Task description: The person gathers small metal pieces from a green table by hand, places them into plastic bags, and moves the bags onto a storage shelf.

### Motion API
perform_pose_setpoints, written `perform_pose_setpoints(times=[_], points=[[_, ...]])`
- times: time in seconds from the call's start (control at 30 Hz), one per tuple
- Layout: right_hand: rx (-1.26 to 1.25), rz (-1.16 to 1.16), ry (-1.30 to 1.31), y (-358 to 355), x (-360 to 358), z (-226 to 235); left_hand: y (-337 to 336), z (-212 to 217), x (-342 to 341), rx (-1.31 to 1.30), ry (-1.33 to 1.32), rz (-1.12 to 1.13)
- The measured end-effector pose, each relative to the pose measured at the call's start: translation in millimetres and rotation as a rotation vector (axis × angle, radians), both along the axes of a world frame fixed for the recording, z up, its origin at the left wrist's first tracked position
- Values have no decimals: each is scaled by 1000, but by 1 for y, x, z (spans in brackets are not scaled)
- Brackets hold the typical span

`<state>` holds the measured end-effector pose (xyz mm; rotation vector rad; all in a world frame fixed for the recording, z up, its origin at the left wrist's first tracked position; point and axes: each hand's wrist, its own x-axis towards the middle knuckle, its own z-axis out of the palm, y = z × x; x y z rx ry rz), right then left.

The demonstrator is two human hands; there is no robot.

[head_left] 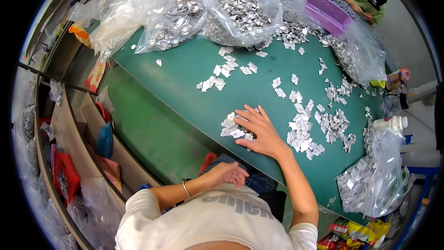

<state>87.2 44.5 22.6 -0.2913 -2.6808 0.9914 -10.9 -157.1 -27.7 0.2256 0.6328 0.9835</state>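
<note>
My right hand [261,133] lies spread over a small pile of flat silver metal pieces [230,125] close to the table's near edge. Its fingers are stretched apart, and part of the pile is hidden beneath the palm. Off the table edge, above my lap, my left hand [230,174] is held with loosely bent fingers and nothing visible in it. To the right of my right hand a longer spread of the same silver pieces [300,129] covers the green table [185,88], with a heap of more crumpled-looking silver pieces [336,125] beside it.
Clear plastic bags full of silver parts [245,14] crowd the far side. Another filled bag [370,180] sits at the right, near a white bottle [391,122]. A purple bin [326,9] stands at the far right, where another person [367,0] works. Shelving [74,134] lines the left.
</note>
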Motion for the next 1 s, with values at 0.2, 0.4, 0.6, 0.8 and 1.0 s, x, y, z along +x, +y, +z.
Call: perform_pose_setpoints(times=[0.2, 0.4, 0.6, 0.8, 1.0], points=[[54, -10, -31, -6, -1, 13, 22, -7, -15, -259, -451, -48], [76, -81, -95, -21, 23, 9, 42, -13, -12, -207, -697, -114], [75, -226, -94, -60, 47, 8, 45, -23, -8, -72, -906, -152], [53, -247, -94, -103, 52, 1, 37, -25, 2, -245, -1174, -5], [7, -110, -29, -107, 54, 3, 36, -44, 5, -241, -1067, -65]])
